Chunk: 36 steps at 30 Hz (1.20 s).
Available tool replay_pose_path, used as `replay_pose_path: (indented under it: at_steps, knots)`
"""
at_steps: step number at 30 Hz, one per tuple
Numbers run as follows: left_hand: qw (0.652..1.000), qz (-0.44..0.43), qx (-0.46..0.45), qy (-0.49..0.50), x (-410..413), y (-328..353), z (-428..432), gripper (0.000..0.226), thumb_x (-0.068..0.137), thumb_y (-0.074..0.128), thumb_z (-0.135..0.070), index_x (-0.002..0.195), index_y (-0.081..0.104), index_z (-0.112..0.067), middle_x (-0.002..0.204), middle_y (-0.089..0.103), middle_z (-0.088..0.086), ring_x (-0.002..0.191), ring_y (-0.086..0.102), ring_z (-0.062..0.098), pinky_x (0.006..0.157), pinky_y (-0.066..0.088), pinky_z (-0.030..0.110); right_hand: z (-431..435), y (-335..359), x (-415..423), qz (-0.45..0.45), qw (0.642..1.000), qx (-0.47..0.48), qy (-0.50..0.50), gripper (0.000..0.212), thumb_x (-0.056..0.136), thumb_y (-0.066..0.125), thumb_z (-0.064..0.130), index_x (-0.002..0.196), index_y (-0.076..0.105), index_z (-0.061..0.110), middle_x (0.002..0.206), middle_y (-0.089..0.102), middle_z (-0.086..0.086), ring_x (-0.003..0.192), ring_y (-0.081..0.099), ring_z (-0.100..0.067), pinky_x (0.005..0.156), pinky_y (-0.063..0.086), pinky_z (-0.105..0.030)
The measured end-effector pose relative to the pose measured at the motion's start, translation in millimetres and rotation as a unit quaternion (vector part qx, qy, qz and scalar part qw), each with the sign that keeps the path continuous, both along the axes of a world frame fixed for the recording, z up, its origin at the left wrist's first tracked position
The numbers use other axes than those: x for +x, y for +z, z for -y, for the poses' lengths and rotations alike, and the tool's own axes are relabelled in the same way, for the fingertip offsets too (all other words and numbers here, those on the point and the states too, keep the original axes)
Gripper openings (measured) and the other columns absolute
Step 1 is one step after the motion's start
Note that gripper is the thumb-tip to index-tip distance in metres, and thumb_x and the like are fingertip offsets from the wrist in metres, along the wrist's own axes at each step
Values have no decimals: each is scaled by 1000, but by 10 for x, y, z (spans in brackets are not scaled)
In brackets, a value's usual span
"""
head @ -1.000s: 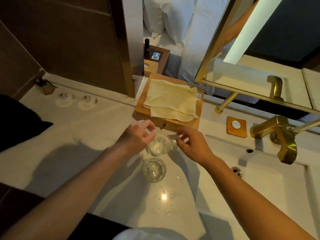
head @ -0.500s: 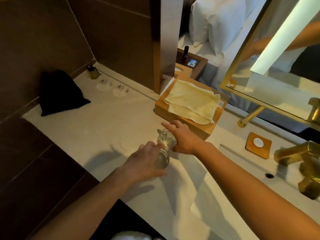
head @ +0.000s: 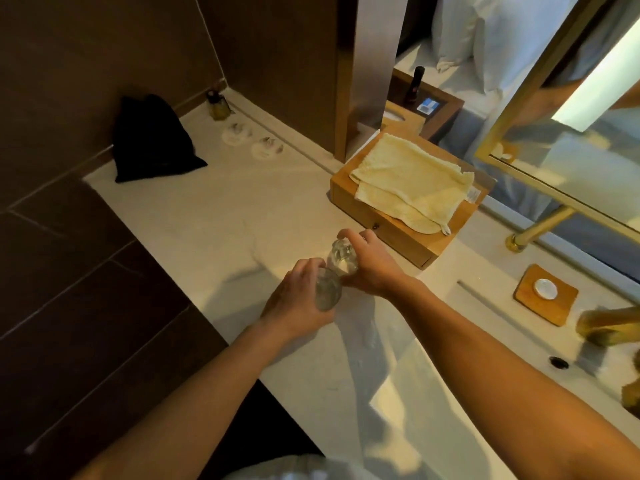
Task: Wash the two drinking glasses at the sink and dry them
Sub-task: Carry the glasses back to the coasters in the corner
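Two clear drinking glasses stand close together on the pale countertop [head: 242, 216]. My left hand [head: 294, 299] grips the nearer glass [head: 327, 292] from its left side. My right hand [head: 374, 268] holds the farther glass [head: 343, 256], fingers curled over its rim and far side. A cream towel [head: 412, 185] lies folded on a wooden box [head: 398, 233] just behind the glasses. The sink basin lies at the lower right, mostly behind my right forearm, and the brass tap [head: 609, 323] shows blurred at the right edge.
A black pouch [head: 152, 140] leans on the dark wall at the back left, near a small bottle [head: 218, 103] and two round coasters [head: 266, 148]. A wooden soap dish [head: 545, 294] sits right of the box. A gold-framed mirror [head: 568, 202] hangs above.
My view has swung left, away from the tap. Each hand has closed on its own glass; a second ago both hands were at the farther one.
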<state>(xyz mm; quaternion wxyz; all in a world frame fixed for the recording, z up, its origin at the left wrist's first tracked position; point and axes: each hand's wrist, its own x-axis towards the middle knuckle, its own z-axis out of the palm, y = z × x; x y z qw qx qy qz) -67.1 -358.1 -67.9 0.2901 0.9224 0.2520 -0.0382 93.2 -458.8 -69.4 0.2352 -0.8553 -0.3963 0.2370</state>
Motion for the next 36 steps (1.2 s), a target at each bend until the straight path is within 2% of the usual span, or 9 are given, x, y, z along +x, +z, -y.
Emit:
replay_pose_path:
  at_steps: [4, 11, 16, 19, 22, 25, 30, 33, 36]
  knots:
    - [997, 17, -33, 68, -61, -65, -25, 86, 59, 83, -48, 124, 27, -40, 123, 46, -4, 100, 49, 14, 77, 48, 29, 127, -72, -1, -21, 999, 24, -23, 89, 66, 85, 24, 139, 35, 39, 133, 42, -5, 121, 47, -28, 96, 47, -36]
    - [977, 114, -72, 167, -139, -169, -98, 96, 58, 86, -49, 137, 33, -30, 128, 55, 2, 109, 57, 22, 90, 54, 43, 431, -161, -208, -64, 990, 100, -81, 103, 70, 84, 33, 153, 23, 29, 146, 38, -4, 129, 43, -21, 106, 42, -35]
    - [929, 179, -196, 257, -186, -364, -65, 111, 47, 99, -40, 138, 36, -34, 130, 58, -6, 114, 56, 9, 84, 43, 5, 513, -265, -430, -153, 951, 162, -212, 125, 60, 94, 36, 156, 14, 27, 154, 42, -3, 137, 44, -18, 109, 40, -30]
    - [919, 183, -199, 287, -181, -497, -54, 108, 43, 101, -31, 133, 43, -29, 124, 60, -5, 110, 57, 11, 75, 38, -4, 521, -385, -504, -165, 941, 164, -247, 127, 58, 94, 34, 156, 14, 28, 153, 43, -1, 136, 44, -18, 106, 37, -26]
    - [925, 173, -180, 287, -155, -526, -54, 98, 41, 99, -33, 124, 48, -30, 117, 64, -7, 107, 61, 14, 77, 42, 3, 492, -483, -529, -157, 939, 159, -260, 119, 57, 94, 34, 152, 23, 28, 145, 50, 3, 123, 47, -9, 100, 39, -24]
    - [933, 140, -162, 288, -127, -472, -70, 82, 38, 87, -50, 112, 51, -40, 110, 68, -13, 99, 64, 10, 78, 47, 19, 409, -494, -497, -153, 937, 153, -273, 90, 56, 93, 39, 130, 41, 35, 119, 59, 9, 109, 55, -12, 83, 46, -20]
    - [935, 136, -194, 265, -179, -332, -129, 64, 40, 82, -53, 97, 57, -34, 94, 67, -19, 87, 65, 3, 64, 43, 6, 435, -341, -504, -206, 923, 174, -275, 72, 53, 88, 47, 112, 47, 43, 102, 59, 22, 93, 60, -5, 66, 44, -12]
    - [932, 152, -221, 245, -254, -193, -126, 62, 47, 88, -44, 97, 54, -33, 97, 67, -15, 88, 66, 5, 73, 52, 19, 549, -206, -557, -236, 912, 200, -269, 71, 56, 89, 46, 115, 50, 34, 107, 60, 15, 96, 61, -8, 63, 51, -13]
    - [915, 185, -276, 230, -318, -1, -49, 64, 55, 94, -23, 101, 49, -29, 98, 64, -11, 82, 65, 0, 68, 49, 12, 633, -26, -605, -289, 887, 246, -265, 70, 57, 92, 37, 116, 55, 27, 109, 64, 6, 97, 66, -15, 65, 56, -16]
